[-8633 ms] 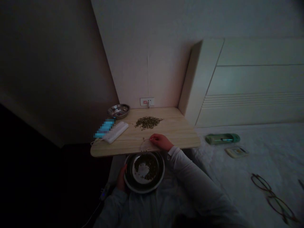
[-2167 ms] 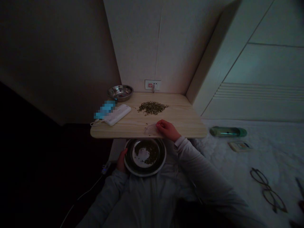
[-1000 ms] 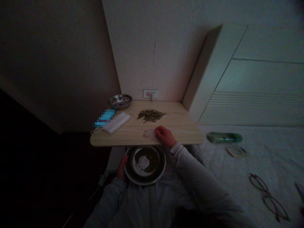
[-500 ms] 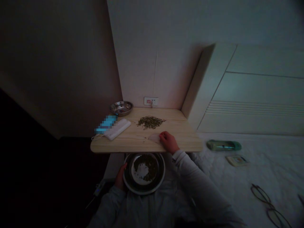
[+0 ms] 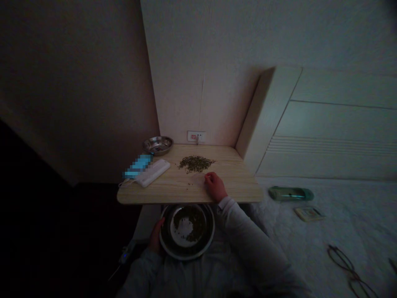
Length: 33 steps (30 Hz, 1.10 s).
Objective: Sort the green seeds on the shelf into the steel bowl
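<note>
My left hand (image 5: 156,238) grips the left rim of a round metal basin (image 5: 212,231), held under the table's front edge. Small dark green grains (image 5: 198,223) lie in a curved band inside it, around a bare pale patch. My right hand (image 5: 216,187) is closed over the tabletop, pinching a thin, translucent, pale piece (image 5: 198,179) that looks like plastic; its exact kind cannot be made out. Just beyond it a loose pile of greenish grains (image 5: 196,163) is spread on the wooden table (image 5: 173,194). A few stray grains lie left of the translucent piece.
A smaller steel bowl (image 5: 158,145) stands at the table's back left. Before it lie a white power strip (image 5: 155,172) and a phone with a blurred screen (image 5: 138,166). On the bed at right are a green bottle (image 5: 291,193), a card-like item (image 5: 309,214) and glasses (image 5: 341,257).
My right hand has moved slightly left and toward the pile with the translucent piece. The view has tilted a little. My left hand keeps the basin in place.
</note>
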Each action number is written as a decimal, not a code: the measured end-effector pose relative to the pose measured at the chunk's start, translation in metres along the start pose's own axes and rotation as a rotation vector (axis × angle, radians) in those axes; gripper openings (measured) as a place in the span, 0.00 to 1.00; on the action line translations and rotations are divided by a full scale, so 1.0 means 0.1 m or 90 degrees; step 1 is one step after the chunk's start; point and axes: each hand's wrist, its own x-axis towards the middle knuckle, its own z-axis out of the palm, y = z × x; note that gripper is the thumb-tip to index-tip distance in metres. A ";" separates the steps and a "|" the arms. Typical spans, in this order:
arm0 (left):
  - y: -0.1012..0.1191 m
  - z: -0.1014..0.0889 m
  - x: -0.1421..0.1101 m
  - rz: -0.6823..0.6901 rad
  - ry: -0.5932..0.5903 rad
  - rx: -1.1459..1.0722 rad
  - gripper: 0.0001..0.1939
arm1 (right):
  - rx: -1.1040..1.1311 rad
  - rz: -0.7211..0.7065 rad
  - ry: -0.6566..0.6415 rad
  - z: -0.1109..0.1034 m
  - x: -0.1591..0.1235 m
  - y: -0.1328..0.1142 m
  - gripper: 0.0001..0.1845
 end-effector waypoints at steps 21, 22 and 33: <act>-0.01 -0.03 0.03 -0.038 -0.044 0.001 0.12 | -0.023 -0.057 -0.062 0.06 -0.05 -0.06 0.12; -0.02 -0.04 0.04 -0.045 -0.048 0.001 0.12 | -0.016 -0.058 -0.066 0.06 -0.05 -0.07 0.12; -0.05 -0.14 0.21 -0.059 -0.039 -0.022 0.09 | 0.046 -0.049 -0.038 0.04 -0.04 -0.05 0.11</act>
